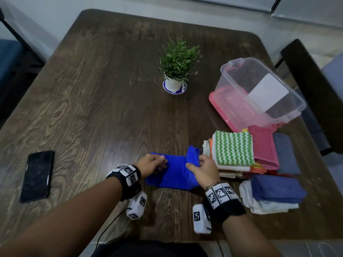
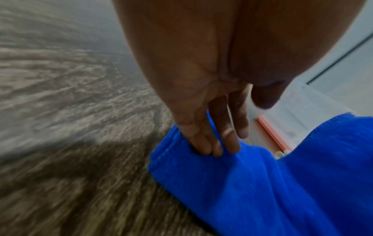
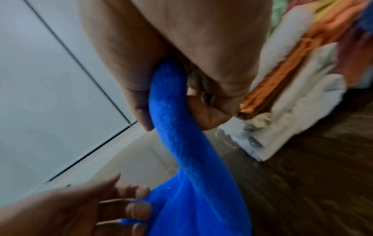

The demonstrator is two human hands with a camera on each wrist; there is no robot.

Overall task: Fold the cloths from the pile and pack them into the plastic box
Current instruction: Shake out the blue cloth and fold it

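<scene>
A bright blue cloth (image 1: 176, 175) lies on the dark wooden table (image 1: 92, 108) in front of me. My left hand (image 1: 157, 163) rests straight fingers (image 2: 212, 143) on its left folded edge, thumb apart. My right hand (image 1: 198, 162) pinches the cloth's right end (image 3: 167, 95) between thumb and fingers and holds it raised. Just right of that hand is the pile of cloths (image 1: 233, 151), a green zigzag one on top. The clear plastic box (image 1: 259, 89) leans tilted on its pink lid (image 1: 228, 108) at the back right.
A navy cloth folded on white ones (image 1: 274, 191) sits at the near right. Pink (image 1: 265, 145) and grey-blue (image 1: 285, 154) cloths lie beside the pile. A potted plant (image 1: 176, 65) stands mid-table, a black phone (image 1: 37, 176) at the left, a dark chair (image 1: 311, 89) at the right.
</scene>
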